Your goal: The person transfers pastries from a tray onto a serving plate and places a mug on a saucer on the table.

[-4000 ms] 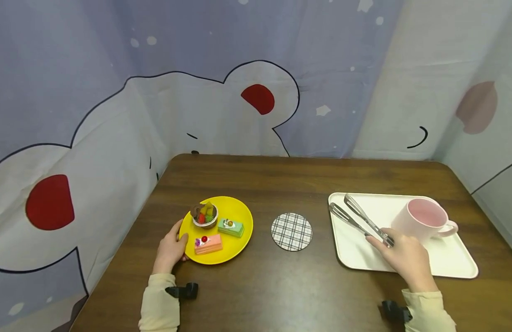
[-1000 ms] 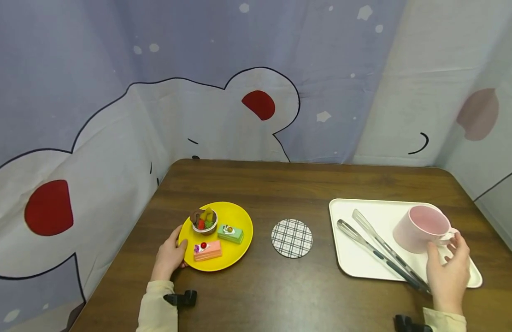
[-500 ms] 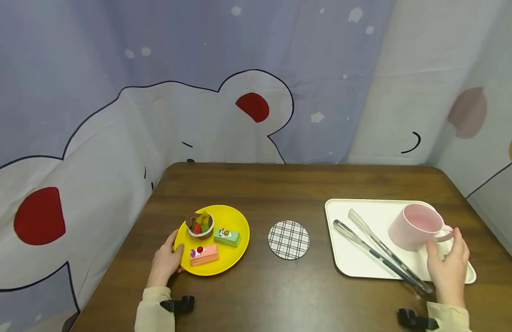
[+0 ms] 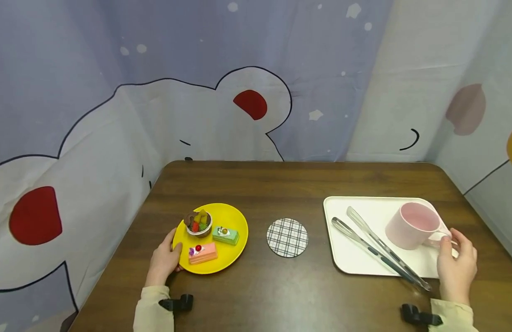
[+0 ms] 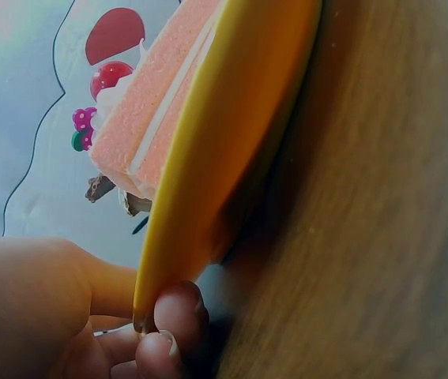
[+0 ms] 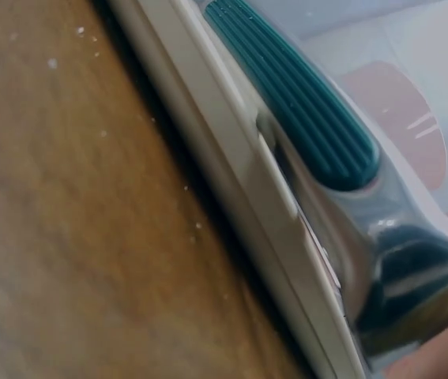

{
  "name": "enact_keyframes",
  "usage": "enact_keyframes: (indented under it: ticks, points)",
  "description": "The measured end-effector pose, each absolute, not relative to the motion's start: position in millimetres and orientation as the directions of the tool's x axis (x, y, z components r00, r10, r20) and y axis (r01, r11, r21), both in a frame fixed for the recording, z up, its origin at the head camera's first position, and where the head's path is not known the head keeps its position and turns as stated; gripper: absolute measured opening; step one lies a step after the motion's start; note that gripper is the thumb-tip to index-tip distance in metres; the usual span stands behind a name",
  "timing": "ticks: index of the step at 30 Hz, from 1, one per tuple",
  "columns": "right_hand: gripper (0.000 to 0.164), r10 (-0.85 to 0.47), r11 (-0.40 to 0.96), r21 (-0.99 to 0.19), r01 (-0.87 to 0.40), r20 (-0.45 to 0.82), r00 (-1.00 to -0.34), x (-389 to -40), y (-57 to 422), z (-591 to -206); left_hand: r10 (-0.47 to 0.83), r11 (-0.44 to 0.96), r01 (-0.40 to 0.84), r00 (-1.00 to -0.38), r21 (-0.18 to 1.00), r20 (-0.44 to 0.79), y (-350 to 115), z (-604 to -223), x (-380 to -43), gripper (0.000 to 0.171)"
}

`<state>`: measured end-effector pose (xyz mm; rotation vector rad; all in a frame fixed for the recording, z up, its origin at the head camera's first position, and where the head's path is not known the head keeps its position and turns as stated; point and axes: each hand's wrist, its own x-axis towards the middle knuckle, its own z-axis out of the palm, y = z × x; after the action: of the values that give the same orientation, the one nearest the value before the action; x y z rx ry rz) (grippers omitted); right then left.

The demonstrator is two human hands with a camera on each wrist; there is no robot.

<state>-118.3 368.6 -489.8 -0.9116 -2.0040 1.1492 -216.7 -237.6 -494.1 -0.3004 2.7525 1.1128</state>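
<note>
My left hand (image 4: 162,263) holds the left rim of a yellow plate (image 4: 235,244), thumb on top and fingers curled underneath. On the plate sit a chocolate fruit cup (image 4: 199,225), a green cake slice (image 4: 225,234) and a pink cake slice (image 5: 156,103) topped with a cherry. At the right, my right hand (image 4: 457,266) pinches the handle of a pink mug (image 4: 409,228) between thumb and fingers. The mug stands upright on a white tray (image 4: 343,260). Metal tongs (image 4: 376,249) with dark green grips (image 6: 295,95) lie on the tray, their handle end past its front edge.
Between plate and tray, a round checked coaster (image 4: 287,237) lies on the brown wooden table (image 4: 280,295). A patterned curtain (image 4: 314,83) hangs behind the table and along both sides.
My right hand has let go of the tongs, leaving them on the tray, and moved right to the mug's handle. My left hand stays at the plate's rim.
</note>
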Motion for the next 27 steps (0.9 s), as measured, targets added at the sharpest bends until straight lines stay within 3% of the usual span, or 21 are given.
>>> enact_keyframes:
  ticks: [6,11,15,21,27]
  points:
    - [0.044,0.810,0.308,-0.923,0.231,0.126,-0.573,-116.4,370.0,-489.7,-0.122,0.707,-0.234,-0.970,0.667,-0.211,-238.3,-492.1,-216.5,0.058]
    - [0.006,0.797,0.083,-0.995,0.057,0.032,-0.604,-117.8,369.8,-489.8,-0.122,0.708,-0.236,-0.969,0.666,-0.213,-238.0,-492.0,-215.7,0.058]
    - [0.009,0.772,-0.026,-0.998,-0.058,0.017,-0.636,-119.0,368.3,-490.1,-0.125,0.702,-0.241,-0.968,0.670,-0.217,-237.1,-492.8,-216.8,0.058]
    - [0.021,0.722,0.005,-1.000,0.013,-0.006,-0.692,-114.2,367.7,-489.1,-0.127,0.697,-0.233,-0.971,0.678,-0.204,-237.2,-494.1,-216.6,0.058]
    - [0.022,0.656,-0.070,-0.996,-0.048,-0.009,-0.755,-110.5,366.8,-488.7,-0.129,0.699,-0.246,-0.967,0.672,-0.220,-237.2,-494.7,-215.6,0.058]
